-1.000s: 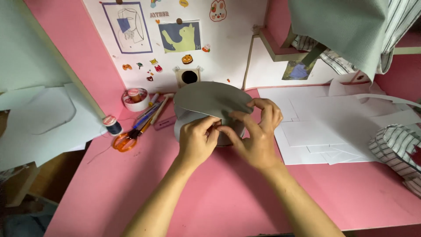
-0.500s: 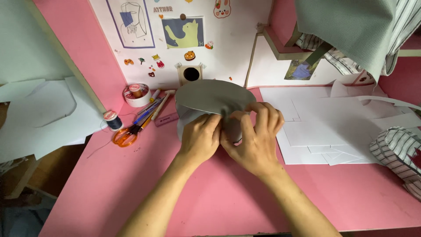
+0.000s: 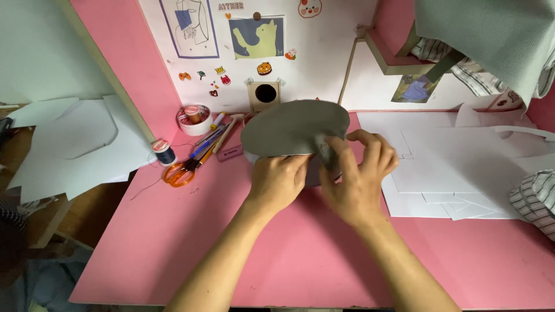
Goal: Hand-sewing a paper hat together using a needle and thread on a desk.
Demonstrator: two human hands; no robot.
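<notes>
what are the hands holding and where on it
Both hands hold a grey fabric piece at its near edge: the left hand from below, the right hand pinching the edge's right part.

Over a pink table (image 3: 173, 242), a left hand (image 3: 277, 184) and right hand (image 3: 355, 173) pinch the edge of a rounded grey fabric piece (image 3: 292, 130), possibly folded; orange-handled scissors (image 3: 180, 172) and white paper sheets (image 3: 457, 167) lie alongside.

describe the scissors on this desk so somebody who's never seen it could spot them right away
On the pink desk, look left of the left hand, below the dark thread spool. The scissors lie flat at the near end of a bunch of pens; their orange handles set them apart.
</notes>
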